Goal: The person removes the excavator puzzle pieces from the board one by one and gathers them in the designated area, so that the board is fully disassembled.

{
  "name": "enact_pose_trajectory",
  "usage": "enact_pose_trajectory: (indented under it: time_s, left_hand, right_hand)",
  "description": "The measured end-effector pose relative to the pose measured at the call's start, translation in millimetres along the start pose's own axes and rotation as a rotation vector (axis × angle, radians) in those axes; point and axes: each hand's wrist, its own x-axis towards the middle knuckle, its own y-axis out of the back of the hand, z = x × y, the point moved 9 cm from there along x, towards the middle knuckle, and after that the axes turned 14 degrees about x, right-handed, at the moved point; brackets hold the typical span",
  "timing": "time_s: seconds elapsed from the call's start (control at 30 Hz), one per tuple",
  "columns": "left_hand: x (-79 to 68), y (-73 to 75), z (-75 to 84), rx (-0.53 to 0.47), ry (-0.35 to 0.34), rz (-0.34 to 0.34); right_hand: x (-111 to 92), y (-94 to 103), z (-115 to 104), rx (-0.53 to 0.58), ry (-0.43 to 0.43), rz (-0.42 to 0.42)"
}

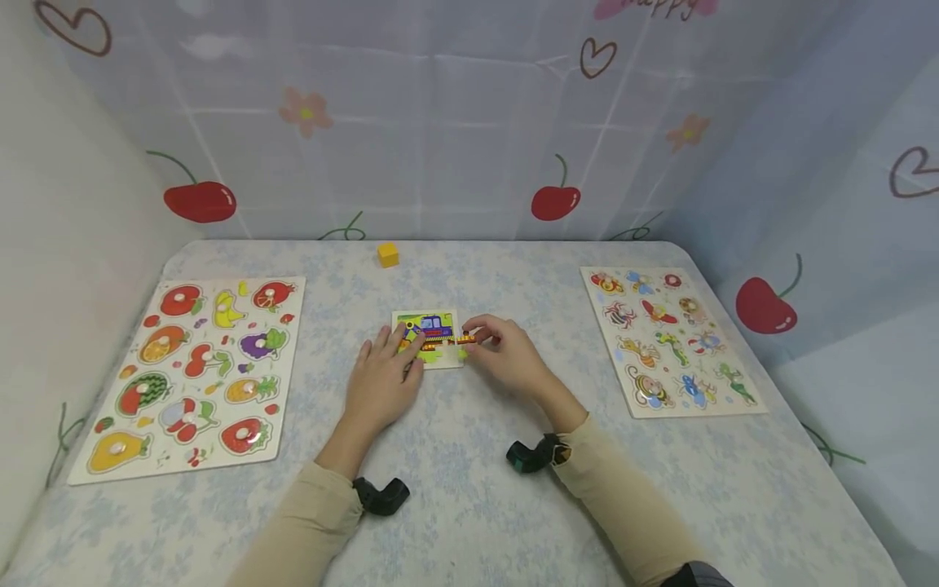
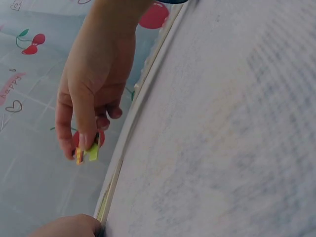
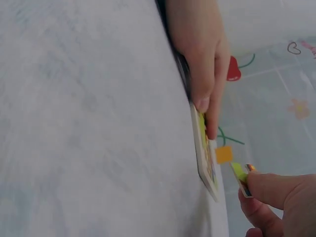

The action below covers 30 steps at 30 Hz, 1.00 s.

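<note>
At left on the desk (image 1: 469, 514) lies a fruit board (image 1: 238, 459). The left hand (image 1: 381, 379), fingers stretched out, rests on a small truck puzzle (image 1: 440, 364) at the middle; a yellow cube (image 1: 388, 256) sits beyond. Above the puzzle's right side, the right hand (image 1: 508, 356) pinches a piece (image 3: 239, 172) between thumb and fingers. A bug board (image 1: 678, 412) lies at right.

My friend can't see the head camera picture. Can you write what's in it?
A person's left hand touches a small vehicle puzzle while the right hand pinches a little piece beside it. A fruit board lies left, a bug board right, a yellow block behind.
</note>
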Motion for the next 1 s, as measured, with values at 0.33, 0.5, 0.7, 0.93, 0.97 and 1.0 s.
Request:
enact_pose_trajectory:
  time_s: [0.33,0.5,0.7,0.93,0.97,1.0]
  left_hand:
    - [-2.1,-0.5,-0.1,-0.011,-0.002,0.007]
    - [-1.8,-0.7,0.7,-0.017,-0.003,0.009]
    - [-1.7,-1.7,0.3,-0.015,-0.003,0.001]
    - [-2.1,-0.5,0.3,-0.017,-0.002,0.002]
    - [-2.1,-0.5,0.4,-0.017,-0.002,0.003]
    - [-2.1,-0.5,0.6,-0.017,-0.003,0.003]
  right_hand:
    - [-22,65.4,28,-0.041,-0.096,0.009]
    - [-34,101.0,43,-0.086,-0.155,0.052]
    - [-41,128.4,58,-0.157,-0.252,0.077]
    - [-44,137.0,64,-0.242,-0.294,0.087]
    - [-44,137.2,64,-0.247,-0.296,0.087]
    - [-45,137.1,63,-0.250,-0.298,0.086]
